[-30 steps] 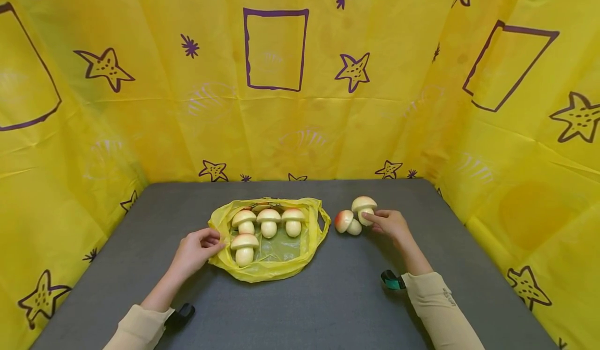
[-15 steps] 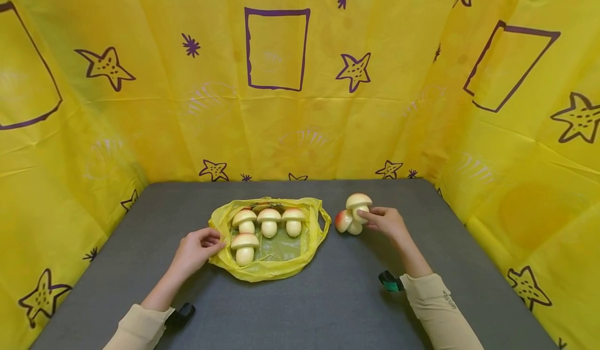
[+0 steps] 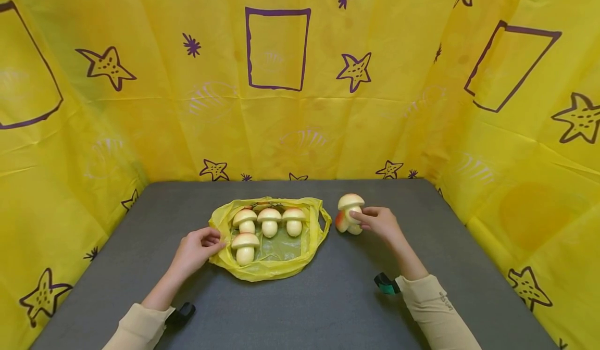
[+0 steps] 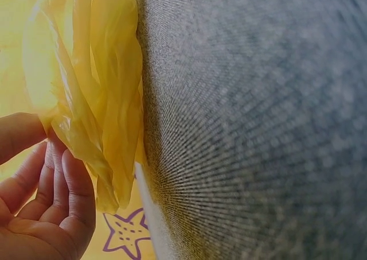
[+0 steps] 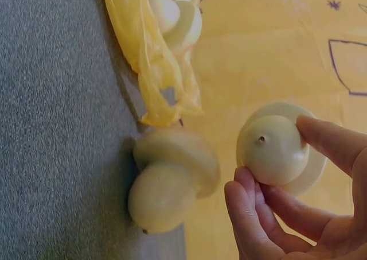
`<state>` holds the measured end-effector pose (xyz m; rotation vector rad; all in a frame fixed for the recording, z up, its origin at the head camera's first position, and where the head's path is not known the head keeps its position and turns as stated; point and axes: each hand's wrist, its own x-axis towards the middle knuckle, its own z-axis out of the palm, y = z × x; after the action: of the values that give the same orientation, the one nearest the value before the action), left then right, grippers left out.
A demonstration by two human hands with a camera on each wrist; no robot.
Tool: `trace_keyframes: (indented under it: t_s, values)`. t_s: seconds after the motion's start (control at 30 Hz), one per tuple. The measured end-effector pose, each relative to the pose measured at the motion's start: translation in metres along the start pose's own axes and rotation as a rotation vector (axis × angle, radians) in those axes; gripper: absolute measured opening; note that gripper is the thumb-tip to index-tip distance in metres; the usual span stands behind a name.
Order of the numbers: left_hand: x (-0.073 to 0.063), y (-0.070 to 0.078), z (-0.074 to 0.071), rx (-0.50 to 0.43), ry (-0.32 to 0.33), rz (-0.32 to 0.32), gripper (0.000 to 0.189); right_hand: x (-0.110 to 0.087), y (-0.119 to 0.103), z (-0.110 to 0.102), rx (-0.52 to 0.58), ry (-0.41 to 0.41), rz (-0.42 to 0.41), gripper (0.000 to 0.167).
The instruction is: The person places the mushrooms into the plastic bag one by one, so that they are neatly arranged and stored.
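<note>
My left hand pinches the left rim of a yellow plastic bag, which lies with its mouth spread wide on the table. In the left wrist view, thumb and fingertips meet on the bag's thin film. Several toy mushrooms with cream stems and reddish caps sit inside the bag. My right hand holds another mushroom by its stem between thumb and fingers, raised off the table. Behind and below it, one more mushroom lies tilted on the table, partly hidden in the head view.
The grey table carries the bag and mushrooms. Yellow cloth with purple drawings hangs at the back and both sides. A bag handle loop sticks out towards the lying mushroom. Black straps sit at the wrists.
My right hand has moved left with the held mushroom, bringing it from beside the lying mushroom to in front of it in the head view. The left hand and bag have stayed put.
</note>
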<state>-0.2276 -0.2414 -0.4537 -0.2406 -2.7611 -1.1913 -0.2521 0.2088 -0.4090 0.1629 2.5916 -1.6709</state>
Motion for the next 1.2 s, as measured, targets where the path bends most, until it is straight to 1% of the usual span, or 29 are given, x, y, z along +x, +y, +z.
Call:
trace_keyframes:
  t_s: [0.37,0.63,0.87,1.1,1.2]
  values:
    - [0.001,0.0,0.0,-0.002,-0.001,-0.001,0.021,-0.004,-0.007,0.013,-0.02,-0.012,-0.002,0.058]
    - [0.002,-0.001,0.0,0.0,0.0,-0.003,0.021,-0.005,-0.011,0.024,0.015,-0.035,-0.024,0.056]
    - [0.002,-0.002,0.001,-0.003,0.003,-0.005,0.02,-0.007,-0.014,0.035,0.06,-0.07,-0.054,0.051]
    - [0.002,-0.002,0.0,-0.006,0.004,-0.006,0.02,-0.008,-0.017,0.048,0.052,-0.075,-0.047,0.046]
    - [0.002,-0.001,0.0,-0.01,0.003,-0.008,0.02,-0.006,-0.016,0.053,0.043,-0.077,-0.042,0.049]
